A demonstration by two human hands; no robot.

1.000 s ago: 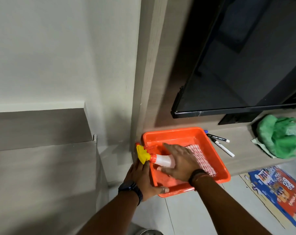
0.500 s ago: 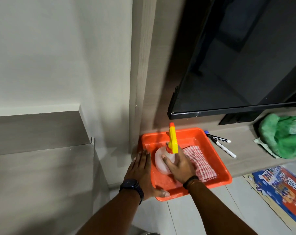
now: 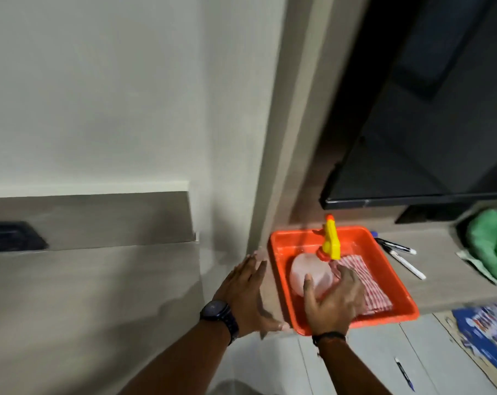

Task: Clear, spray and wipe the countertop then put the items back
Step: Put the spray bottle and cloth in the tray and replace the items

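An orange tray (image 3: 389, 263) sits at the left end of the wooden countertop (image 3: 441, 283). Upright in the tray stands a translucent spray bottle (image 3: 307, 269) with a yellow trigger head (image 3: 331, 242), and a red-and-white checked cloth (image 3: 367, 277) lies folded beside it. My right hand (image 3: 332, 303) wraps the bottle's lower body, thumb on its front. Just left of the tray, my left hand (image 3: 247, 295) has its fingers spread and its thumb near the front-left corner, holding nothing.
Two markers (image 3: 398, 252) lie on the counter right of the tray, and a green bundle (image 3: 492, 246) sits further right. A black TV (image 3: 427, 138) hangs above. On the floor are a pen (image 3: 404, 373) and a blue printed box (image 3: 486, 332).
The bottle went from lying across the tray's left rim to standing upright inside it. My left hand has come off the tray's edge and spread open.
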